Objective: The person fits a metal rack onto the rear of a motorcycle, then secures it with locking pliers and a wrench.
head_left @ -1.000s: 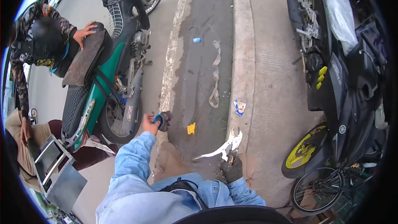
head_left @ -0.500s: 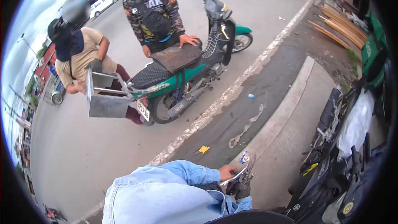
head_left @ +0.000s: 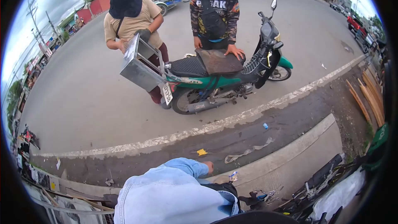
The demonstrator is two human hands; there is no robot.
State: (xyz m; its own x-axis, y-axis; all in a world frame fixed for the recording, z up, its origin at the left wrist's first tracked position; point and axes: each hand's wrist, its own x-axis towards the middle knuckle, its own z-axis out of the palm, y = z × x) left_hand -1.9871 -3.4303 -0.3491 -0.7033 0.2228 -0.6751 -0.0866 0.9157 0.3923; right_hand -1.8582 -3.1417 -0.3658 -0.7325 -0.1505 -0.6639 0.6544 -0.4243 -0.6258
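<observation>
My left hand (head_left: pixel 208 166) pokes out of a blue denim sleeve (head_left: pixel 182 182), low over the dark strip of road beside the kerb; its fingers are mostly hidden. My right hand (head_left: pixel 248 201) wears a dark glove at the bottom of the view and looks closed on metal pliers (head_left: pixel 270 195), though both are small and partly hidden by my body. Across the road stands a green motor scooter (head_left: pixel 215 81). A person in a camouflage shirt (head_left: pixel 213 12) rests a hand on its seat. A person in a tan shirt (head_left: pixel 132 16) holds a metal box (head_left: pixel 137 64) at its rear.
A concrete kerb (head_left: pixel 290 149) runs along my right, with a parked black motorbike (head_left: pixel 323 178) beyond it. A yellow scrap (head_left: pixel 202 152) and a strip of rag (head_left: pixel 248 151) lie on the asphalt. Wooden planks (head_left: pixel 369 99) lie at the far right. Traffic passes in the distance.
The view has swung up from the ground to the road and the two people. My hands have dropped to the bottom edge. The pliers, clear before, are barely seen now.
</observation>
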